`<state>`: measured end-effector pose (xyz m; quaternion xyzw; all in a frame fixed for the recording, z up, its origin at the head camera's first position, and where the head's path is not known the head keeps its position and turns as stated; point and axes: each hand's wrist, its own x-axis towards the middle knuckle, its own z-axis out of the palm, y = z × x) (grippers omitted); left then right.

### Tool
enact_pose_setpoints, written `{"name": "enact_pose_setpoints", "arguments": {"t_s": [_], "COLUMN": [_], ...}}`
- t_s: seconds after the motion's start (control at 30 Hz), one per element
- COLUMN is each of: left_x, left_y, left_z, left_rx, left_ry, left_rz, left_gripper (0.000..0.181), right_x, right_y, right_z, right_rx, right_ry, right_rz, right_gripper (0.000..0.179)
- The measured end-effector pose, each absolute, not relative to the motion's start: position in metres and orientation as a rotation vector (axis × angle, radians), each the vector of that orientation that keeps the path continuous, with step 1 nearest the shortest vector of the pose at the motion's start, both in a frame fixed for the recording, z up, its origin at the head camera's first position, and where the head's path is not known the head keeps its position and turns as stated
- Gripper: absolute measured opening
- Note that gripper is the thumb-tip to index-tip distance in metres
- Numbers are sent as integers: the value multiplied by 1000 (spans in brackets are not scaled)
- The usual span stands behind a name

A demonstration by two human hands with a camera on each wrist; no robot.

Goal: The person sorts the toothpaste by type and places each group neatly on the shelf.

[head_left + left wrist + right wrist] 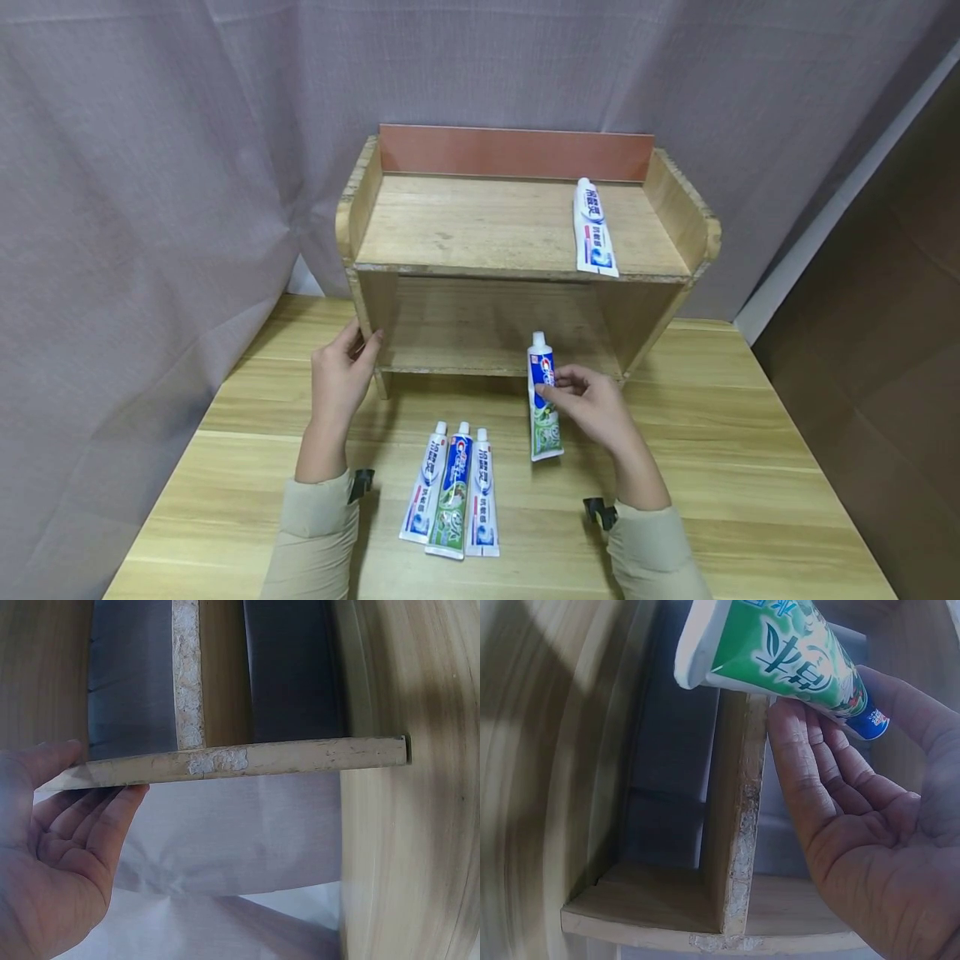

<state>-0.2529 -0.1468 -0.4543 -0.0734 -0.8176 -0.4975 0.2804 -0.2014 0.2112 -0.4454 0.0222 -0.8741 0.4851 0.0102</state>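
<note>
My right hand (596,406) pinches a blue and green toothpaste tube (545,433) between thumb and fingers. The tube's cap points up toward the lower level of a wooden shelf (480,321), and its flat end hangs toward me. In the right wrist view the same tube (780,656) appears close up, with the shelf's board edge (744,825) behind it. My left hand (339,375) grips the front edge of the shelf's left side panel. Seen from the left wrist, the thumb lies on one face of that panel (285,759) and the fingers on the other.
On the top shelf board (465,225) lies a white and blue toothpaste tube (593,233), toward the right. Three more tubes lie side by side on the table: a white one (425,492), a blue-green one (452,500) and another white one (483,500). A grey curtain (187,167) hangs behind.
</note>
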Motion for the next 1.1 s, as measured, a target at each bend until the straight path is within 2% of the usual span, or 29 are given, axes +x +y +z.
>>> {"name": "enact_pose_setpoints", "arguments": {"t_s": [1.1], "left_x": [-252], "left_y": [-147], "left_z": [-453], "left_rx": [-205], "left_ry": [-2188], "left_rz": [-1337], "left_gripper": [26], "right_x": [-215], "right_y": [217], "right_z": [-433], "right_rx": [77], "right_ry": [-2710], "right_rz": [1455], "right_gripper": [41]}}
